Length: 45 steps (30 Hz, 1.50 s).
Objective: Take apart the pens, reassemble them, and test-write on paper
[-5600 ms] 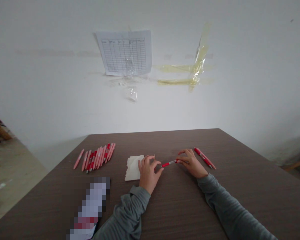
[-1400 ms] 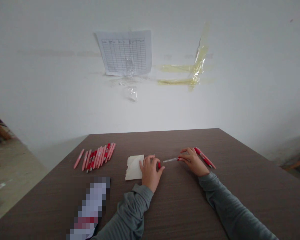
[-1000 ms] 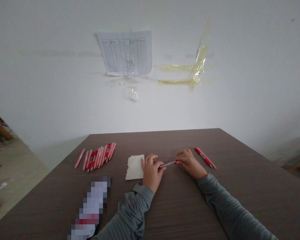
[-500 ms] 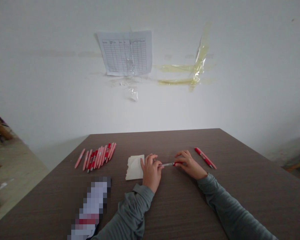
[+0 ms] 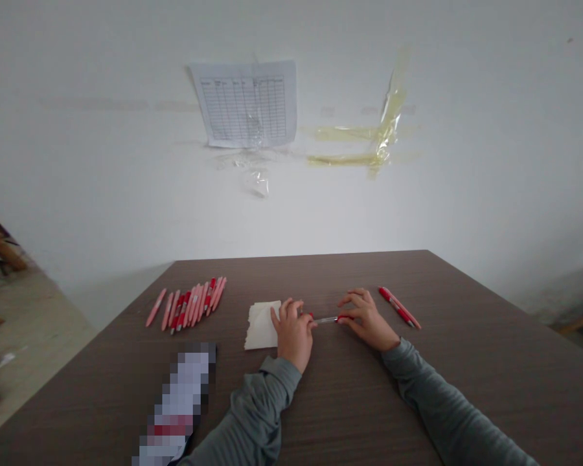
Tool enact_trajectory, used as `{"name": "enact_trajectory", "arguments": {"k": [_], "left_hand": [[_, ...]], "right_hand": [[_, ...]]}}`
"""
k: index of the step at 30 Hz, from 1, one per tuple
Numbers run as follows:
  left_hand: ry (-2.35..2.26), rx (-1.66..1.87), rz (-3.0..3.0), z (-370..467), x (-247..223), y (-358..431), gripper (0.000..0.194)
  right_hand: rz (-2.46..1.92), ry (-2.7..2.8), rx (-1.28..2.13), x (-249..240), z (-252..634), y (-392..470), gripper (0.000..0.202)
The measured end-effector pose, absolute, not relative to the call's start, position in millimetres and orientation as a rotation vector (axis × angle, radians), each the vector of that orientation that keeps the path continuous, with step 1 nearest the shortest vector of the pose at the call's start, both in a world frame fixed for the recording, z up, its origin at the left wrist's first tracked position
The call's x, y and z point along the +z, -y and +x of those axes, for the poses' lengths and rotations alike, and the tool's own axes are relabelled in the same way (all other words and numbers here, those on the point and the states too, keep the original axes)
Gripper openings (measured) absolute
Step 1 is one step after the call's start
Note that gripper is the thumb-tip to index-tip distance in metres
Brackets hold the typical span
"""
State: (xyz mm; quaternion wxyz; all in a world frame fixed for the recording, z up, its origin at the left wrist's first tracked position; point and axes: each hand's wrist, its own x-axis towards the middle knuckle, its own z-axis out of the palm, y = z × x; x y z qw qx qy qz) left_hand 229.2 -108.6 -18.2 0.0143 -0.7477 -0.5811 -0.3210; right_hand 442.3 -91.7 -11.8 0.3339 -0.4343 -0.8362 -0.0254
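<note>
A slim pen (image 5: pixel 326 320) with a clear middle stretch and red parts at its ends lies level between my hands, just over the table. My left hand (image 5: pixel 294 333) is closed, its fingertips pinching the pen's left end, where a bit of red shows. On the other side my right hand (image 5: pixel 369 321) pinches the red right end between thumb and fingers. Under the left fingers' edge sits a small pad of white paper (image 5: pixel 262 325) with a ragged left side. To the right of my right hand lie a red pen (image 5: pixel 395 307) and a pink pen (image 5: pixel 409 315) side by side.
Several pink and red pens (image 5: pixel 193 306) lie in a slanted row at the left of the brown table (image 5: pixel 350 401). Nearer me is a blurred-out long object (image 5: pixel 177 401). A printed sheet (image 5: pixel 247 103) is taped to the wall behind.
A red part now shows at my left fingertips where the pen's clear end was before. My right hand has shifted very slightly left. The other pens and the paper stay put.
</note>
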Motion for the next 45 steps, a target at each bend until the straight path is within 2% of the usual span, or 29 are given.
{"name": "enact_trajectory", "arguments": {"k": [32, 45], "left_hand": [[1.825, -0.832, -2.219, 230.9, -11.4, 109.4, 0.029], [1.800, -0.803, -2.234, 229.9, -3.7, 112.5, 0.025]], "right_hand": [[-1.197, 1.994, -0.344, -22.1, 422.9, 93.5, 0.010], [-1.230, 1.991, -0.387, -23.3, 428.3, 90.1, 0.010]]}}
